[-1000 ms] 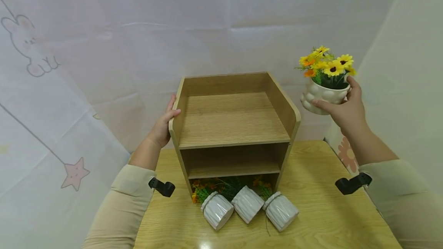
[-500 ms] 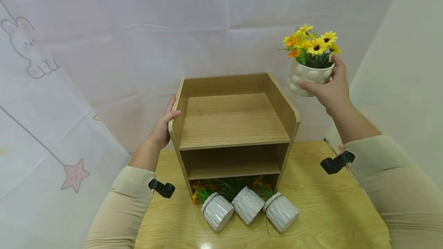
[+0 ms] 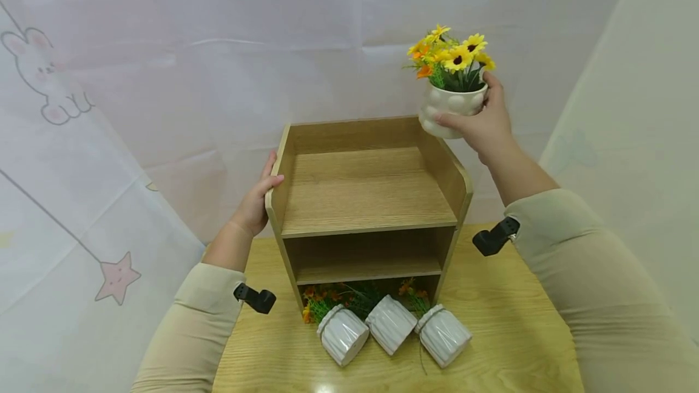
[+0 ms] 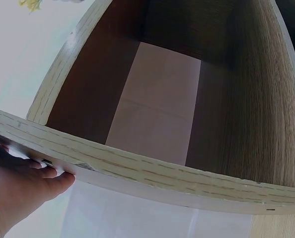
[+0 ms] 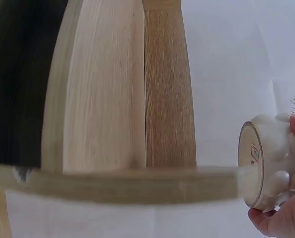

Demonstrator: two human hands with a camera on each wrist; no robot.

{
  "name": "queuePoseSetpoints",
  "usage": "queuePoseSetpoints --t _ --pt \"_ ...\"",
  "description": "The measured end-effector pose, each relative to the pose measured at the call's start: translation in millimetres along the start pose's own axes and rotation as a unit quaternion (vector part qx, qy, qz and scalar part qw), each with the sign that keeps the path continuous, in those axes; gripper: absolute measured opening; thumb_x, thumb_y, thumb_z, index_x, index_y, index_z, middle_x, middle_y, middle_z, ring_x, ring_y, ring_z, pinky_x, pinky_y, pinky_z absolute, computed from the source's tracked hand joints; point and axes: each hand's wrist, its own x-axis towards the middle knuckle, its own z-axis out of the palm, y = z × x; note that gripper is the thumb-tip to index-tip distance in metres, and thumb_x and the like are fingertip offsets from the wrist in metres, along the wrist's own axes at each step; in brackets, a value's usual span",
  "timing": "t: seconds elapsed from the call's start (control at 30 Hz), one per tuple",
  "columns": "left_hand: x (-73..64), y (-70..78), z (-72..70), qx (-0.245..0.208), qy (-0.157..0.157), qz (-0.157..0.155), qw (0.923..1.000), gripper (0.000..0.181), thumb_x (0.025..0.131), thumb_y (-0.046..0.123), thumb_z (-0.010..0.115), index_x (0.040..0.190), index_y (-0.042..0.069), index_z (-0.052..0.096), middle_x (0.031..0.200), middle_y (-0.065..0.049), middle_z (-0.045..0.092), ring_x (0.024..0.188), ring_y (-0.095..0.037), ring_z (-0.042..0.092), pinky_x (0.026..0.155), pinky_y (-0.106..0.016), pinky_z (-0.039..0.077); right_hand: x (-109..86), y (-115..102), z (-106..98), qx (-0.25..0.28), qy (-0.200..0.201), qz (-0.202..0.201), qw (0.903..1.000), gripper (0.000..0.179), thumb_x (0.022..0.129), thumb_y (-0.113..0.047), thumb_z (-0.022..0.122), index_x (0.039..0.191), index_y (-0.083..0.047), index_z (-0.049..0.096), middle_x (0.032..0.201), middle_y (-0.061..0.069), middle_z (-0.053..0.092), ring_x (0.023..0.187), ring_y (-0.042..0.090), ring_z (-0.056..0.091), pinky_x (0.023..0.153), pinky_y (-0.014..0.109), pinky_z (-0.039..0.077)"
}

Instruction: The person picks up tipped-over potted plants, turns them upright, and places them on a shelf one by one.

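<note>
My right hand (image 3: 486, 123) grips a white bubbly flowerpot (image 3: 450, 115) from its right side, thumb across the front. Yellow and orange artificial flowers (image 3: 455, 59) fill it. In the head view the pot overlaps the back right corner of a wooden shelf unit (image 3: 366, 193); the right wrist view shows the pot's underside (image 5: 252, 158) near the unit's side edge. On the opposite side, my left hand (image 3: 256, 202) holds the unit's left panel (image 3: 276, 184), thumb over its top edge and fingers along the outside. The left wrist view shows that hand (image 4: 28, 186) against the panel.
Three white ribbed flowerpots lie tipped over in front of the unit: a left one (image 3: 343, 333), a middle one (image 3: 391, 323) and a right one (image 3: 444, 333). Their orange flowers (image 3: 322, 299) reach into the bottom compartment. A wooden table (image 3: 502, 308) bears everything, with a cloth backdrop (image 3: 229, 65) behind.
My right hand has carried the flowerpot leftward and up, from beside the shelf unit to its back right corner. The left hand and the tipped pots have stayed put.
</note>
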Motion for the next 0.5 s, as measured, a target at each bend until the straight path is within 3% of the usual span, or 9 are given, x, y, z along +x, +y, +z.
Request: queuePoseSetpoints --t 0.17,0.5 --pt "-0.4 1.5 -0.2 -0.001 0.0 0.003 1.0 0.076 0.095 0.03 0.032 0.154 0.043 -0.014 0.164 0.004 -0.019 0.149 -0.03 -0.001 0.117 -0.057 0.006 0.3 -7.1 16.4 0.004 -0.015 0.002 0.9999 0.114 0.076 -0.026 0.083 0.157 -0.028 0.002 0.164 0.001 0.013 0.145 0.017 0.026 0.118 0.032 0.027" --pt "-3.1 2.1 -0.9 -0.007 0.003 -0.004 1.0 0.076 0.095 0.03 0.032 0.154 0.043 -0.014 0.164 0.005 -0.019 0.149 -0.031 0.002 0.117 -0.056 0.008 1.2 -9.5 46.4 -0.013 -0.021 0.018 0.9995 0.118 0.071 -0.027 0.087 0.158 -0.028 0.007 0.161 0.003 0.024 0.141 0.02 0.034 0.116 0.033 0.03"
